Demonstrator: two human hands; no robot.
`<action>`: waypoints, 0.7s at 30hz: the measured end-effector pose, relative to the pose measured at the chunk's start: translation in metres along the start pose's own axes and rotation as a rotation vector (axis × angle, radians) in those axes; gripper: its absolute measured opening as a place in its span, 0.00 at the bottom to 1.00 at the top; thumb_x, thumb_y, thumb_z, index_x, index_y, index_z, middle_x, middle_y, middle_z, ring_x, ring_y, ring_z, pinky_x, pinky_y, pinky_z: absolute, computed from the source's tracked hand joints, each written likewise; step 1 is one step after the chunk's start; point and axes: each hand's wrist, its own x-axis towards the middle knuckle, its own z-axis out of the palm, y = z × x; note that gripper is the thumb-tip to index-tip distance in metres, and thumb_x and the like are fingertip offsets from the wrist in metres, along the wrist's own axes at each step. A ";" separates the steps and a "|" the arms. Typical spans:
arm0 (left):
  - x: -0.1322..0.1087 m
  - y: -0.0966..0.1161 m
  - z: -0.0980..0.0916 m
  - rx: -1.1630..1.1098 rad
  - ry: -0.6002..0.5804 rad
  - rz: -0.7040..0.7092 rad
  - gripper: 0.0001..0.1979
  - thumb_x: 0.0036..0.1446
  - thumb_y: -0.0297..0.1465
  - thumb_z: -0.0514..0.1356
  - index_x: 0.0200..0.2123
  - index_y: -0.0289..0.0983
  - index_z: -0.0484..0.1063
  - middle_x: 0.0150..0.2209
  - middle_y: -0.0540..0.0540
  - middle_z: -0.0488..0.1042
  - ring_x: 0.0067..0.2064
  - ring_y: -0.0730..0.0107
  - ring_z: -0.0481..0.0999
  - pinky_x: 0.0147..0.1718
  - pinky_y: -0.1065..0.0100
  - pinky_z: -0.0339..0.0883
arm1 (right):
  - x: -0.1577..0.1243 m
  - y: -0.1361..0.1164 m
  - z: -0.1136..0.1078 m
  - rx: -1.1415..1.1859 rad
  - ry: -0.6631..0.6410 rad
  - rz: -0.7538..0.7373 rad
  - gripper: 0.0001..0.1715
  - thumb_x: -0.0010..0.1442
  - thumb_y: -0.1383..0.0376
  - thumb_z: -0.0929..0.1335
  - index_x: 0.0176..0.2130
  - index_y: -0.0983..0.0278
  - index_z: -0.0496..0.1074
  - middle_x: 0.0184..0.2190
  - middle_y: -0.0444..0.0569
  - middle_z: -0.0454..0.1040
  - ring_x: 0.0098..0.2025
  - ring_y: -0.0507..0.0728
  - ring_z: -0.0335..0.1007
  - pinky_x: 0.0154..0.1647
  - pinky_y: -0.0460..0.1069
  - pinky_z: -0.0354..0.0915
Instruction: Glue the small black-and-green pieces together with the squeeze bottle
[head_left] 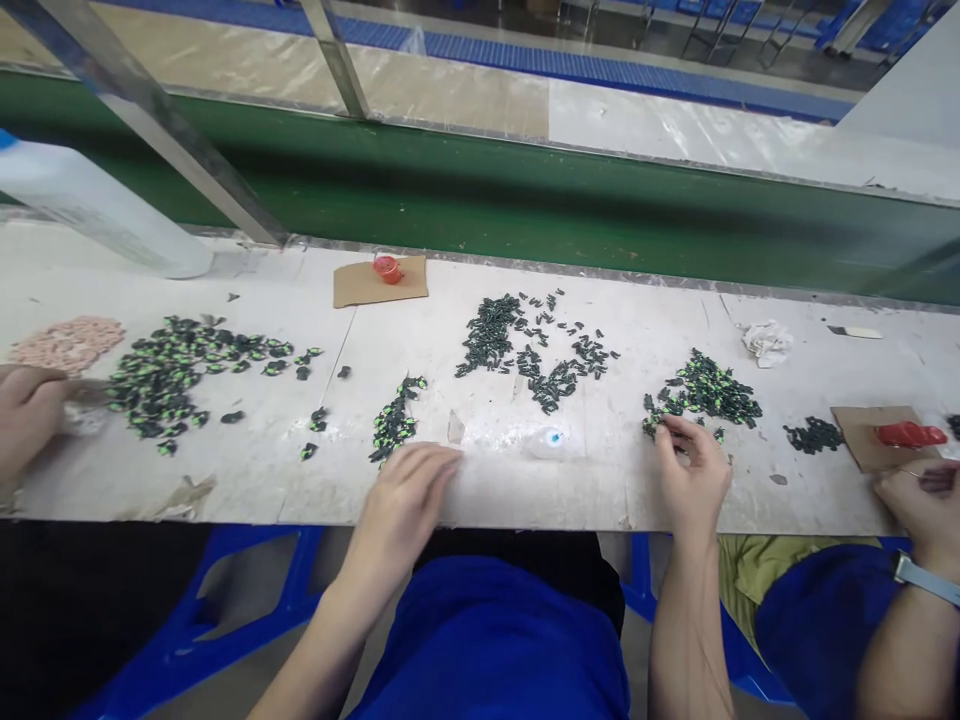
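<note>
Tabletop, white and scuffed, is stretching beneath a person's left hand, which is curving loosely, fingers close together, just beside the near end of a small green-and-black pile; whether it is gripping anything cannot be told. The right hand is bringing thumb and forefinger close together at the near left edge of a larger green-flecked heap; whether a piece is sitting between them cannot be told. Small, dark, oblong parts are lying scattered farther off between the hands, and a translucent bottle with a blue tip is sitting nearer. At far left, a large white plastic jug is carrying faint print, too blurred for reading.
</note>
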 end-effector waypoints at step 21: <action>0.016 -0.008 0.039 -0.257 -0.053 -0.025 0.08 0.59 0.31 0.59 0.32 0.40 0.79 0.36 0.44 0.78 0.37 0.65 0.79 0.37 0.66 0.74 | -0.042 -0.057 0.047 0.522 -0.610 0.139 0.17 0.48 0.58 0.75 0.34 0.60 0.67 0.32 0.47 0.79 0.34 0.58 0.77 0.36 0.52 0.72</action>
